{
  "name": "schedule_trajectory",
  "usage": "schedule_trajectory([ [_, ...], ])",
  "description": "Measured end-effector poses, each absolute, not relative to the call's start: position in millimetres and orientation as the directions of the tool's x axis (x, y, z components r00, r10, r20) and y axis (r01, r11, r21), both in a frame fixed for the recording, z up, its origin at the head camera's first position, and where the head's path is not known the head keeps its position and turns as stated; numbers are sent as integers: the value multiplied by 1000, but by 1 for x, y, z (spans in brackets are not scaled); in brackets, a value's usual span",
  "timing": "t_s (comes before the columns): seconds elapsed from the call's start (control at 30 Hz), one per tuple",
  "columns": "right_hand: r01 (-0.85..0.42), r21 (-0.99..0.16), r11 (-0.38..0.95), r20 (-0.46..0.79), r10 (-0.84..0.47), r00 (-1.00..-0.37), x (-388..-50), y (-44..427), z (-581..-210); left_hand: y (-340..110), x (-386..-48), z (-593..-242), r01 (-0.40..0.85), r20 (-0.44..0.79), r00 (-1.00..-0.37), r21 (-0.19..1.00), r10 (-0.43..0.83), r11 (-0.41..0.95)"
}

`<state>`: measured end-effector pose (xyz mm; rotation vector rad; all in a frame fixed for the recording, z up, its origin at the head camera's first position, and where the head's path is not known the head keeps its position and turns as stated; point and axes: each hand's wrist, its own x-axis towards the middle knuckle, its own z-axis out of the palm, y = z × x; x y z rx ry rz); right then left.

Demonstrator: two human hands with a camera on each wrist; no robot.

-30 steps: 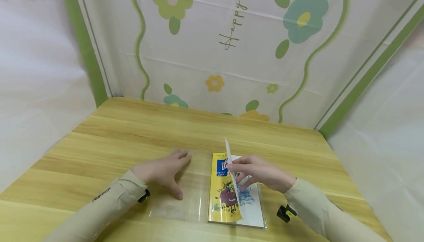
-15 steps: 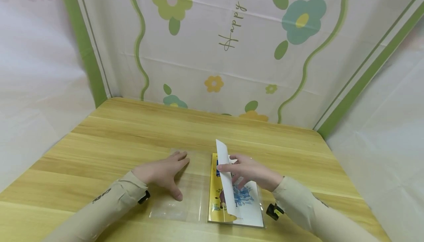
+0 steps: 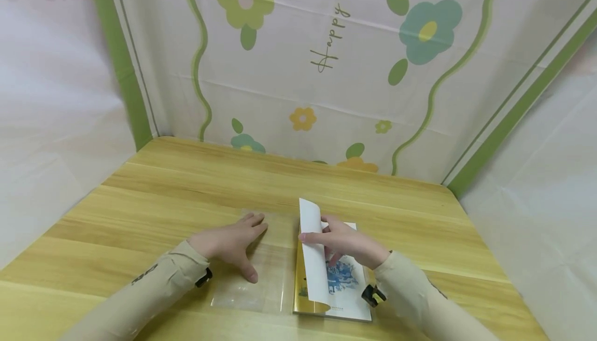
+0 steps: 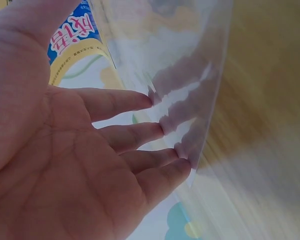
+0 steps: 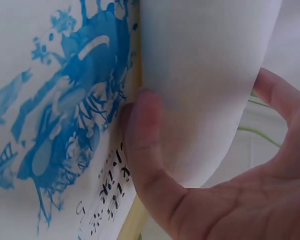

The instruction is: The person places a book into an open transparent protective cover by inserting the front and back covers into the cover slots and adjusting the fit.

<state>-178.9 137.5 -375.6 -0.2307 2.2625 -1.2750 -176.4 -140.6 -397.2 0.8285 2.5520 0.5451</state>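
Near the near edge of the light wood-grain table surface (image 3: 219,175), right of middle: a thin, rectangular paperback book (image 3: 342,281), lying flat, far from both far corners. Front cover (image 3: 313,268), glossy yellow outside and plain white inside, raised off the pages and curled over to the left, white side up, a yellow strip visible along the bottom. Uncovered to the right of the curl: a white page (image 5: 75,90) with a blue drawing and black lettering. Right hand (image 3: 345,240): bent around the front cover, holding it between thumb and fingers. Just left of the book: a clear, flat, shiny plastic sheet (image 3: 268,273), parallel to its left side; can't tell from here if it runs under the book. Left hand (image 3: 233,245): spread wide, thumb well out, fingertips touching the plastic sheet, gripping nothing. In the left wrist view, a blue panel (image 4: 72,30) with pink-and-white characters on yellow, partly behind the left hand. Beige sleeves (image 3: 140,289) on both arms, small black device (image 3: 373,295) at the right wrist. Beyond the far edge of the surface: a white backdrop (image 3: 275,71) with flowers and green wavy lines.
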Motion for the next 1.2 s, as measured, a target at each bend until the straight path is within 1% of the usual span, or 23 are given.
schedule_trajectory([
  [0.23, 89, -795, 600, -342, -322, -883, -174, 127, -385, -139, -176, -396, 466, -256, -745, 461, 616, 755],
  [0.4, 53, -778, 626, -320, -322, -891, -170, 122, -390, -139, -175, -396, 465, -259, -746, 458, 614, 758],
  [0.53, 55, -772, 633, -329, -324, -887, -166, 120, -389, -139, -175, -397, 461, -259, -748, 460, 611, 759],
  [0.77, 58, -799, 599, -330, -355, -875, -160, 118, -385, -140, -176, -398, 459, -261, -749, 459, 609, 761],
  [0.97, 58, -777, 626, -357, -363, -861, -162, 118, -381, -140, -177, -399, 468, -255, -744, 461, 618, 754],
  [1.2, 80, -782, 619, -384, -376, -843, -164, 117, -380, -141, -176, -398, 468, -257, -741, 466, 621, 751],
])
